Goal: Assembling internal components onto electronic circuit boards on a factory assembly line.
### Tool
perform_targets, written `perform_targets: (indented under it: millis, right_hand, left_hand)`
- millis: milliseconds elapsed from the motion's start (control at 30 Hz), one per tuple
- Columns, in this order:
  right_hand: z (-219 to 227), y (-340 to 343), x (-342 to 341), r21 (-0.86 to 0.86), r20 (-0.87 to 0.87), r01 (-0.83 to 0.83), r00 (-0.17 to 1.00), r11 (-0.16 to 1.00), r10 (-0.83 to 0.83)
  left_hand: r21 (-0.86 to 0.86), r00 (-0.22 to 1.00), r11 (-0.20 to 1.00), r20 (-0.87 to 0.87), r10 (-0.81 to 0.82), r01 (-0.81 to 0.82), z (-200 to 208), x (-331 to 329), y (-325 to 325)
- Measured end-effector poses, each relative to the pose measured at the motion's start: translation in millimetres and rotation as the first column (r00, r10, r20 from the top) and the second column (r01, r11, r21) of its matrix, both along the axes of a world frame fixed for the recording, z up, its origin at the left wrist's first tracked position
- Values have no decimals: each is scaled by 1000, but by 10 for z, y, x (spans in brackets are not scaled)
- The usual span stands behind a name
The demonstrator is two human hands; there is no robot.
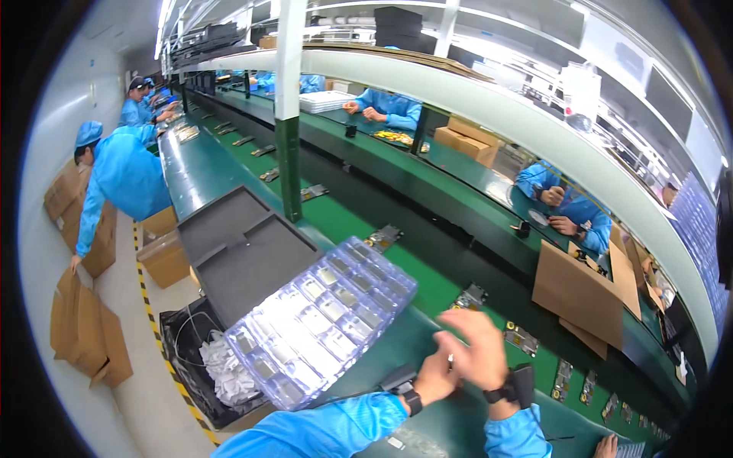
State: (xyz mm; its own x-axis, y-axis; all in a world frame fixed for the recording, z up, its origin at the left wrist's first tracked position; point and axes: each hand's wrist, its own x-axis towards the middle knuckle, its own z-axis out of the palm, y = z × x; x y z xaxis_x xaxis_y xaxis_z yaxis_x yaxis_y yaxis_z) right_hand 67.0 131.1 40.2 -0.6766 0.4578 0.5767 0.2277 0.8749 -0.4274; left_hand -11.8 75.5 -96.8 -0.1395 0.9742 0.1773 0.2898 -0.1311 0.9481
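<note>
My left hand (435, 379) and my right hand (481, 353) are close together above the green bench edge, just right of a clear plastic tray (289, 311). The left fingers are curled; a small dark spot shows by their tips, but I cannot make out what it is. My right fingers stretch across toward the left hand, apart and slightly blurred. Several flat grey pieces sit in the pockets of the tray, which rests tilted partly on a dark grey tray (252, 248). Beyond my hands, circuit boards (521, 338) lie in a row on the green conveyor belt (427, 267).
A white and green post (289, 114) stands beyond the trays. Below left is a black-lined bin (191, 359) with crumpled white scraps (229, 372). Cardboard boxes (88, 328) stand on the left floor. An open carton (578, 294) sits across the belt. Another person's hand (607, 446) shows lower right.
</note>
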Motion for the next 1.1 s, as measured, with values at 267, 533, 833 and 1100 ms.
perform_targets:
  millis: [267, 533, 833, 1100]
  right_hand:
    - [-412, -618, -1676, -29, 465, -82, 881, 996, 86]
    - [-442, -1087, -2145, -5, 581, 47, 813, 999, -35]
    - [-342, -728, -645, -360, -106, -67, 994, 931, 31]
    - [-428, -901, 1486, -130, -37, 337, 938, 932, -344]
  left_hand:
    - [-185, 919, 982, 392, 42, 34, 164, 108, 116]
    - [-164, 906, 986, 421, 28, 45, 241, 24, 76]
    - [-85, 885, 987, 457, -85, 139, 146, -105, 14]
    - [-77, 718, 883, 617, -322, 462, 474, 162, -427]
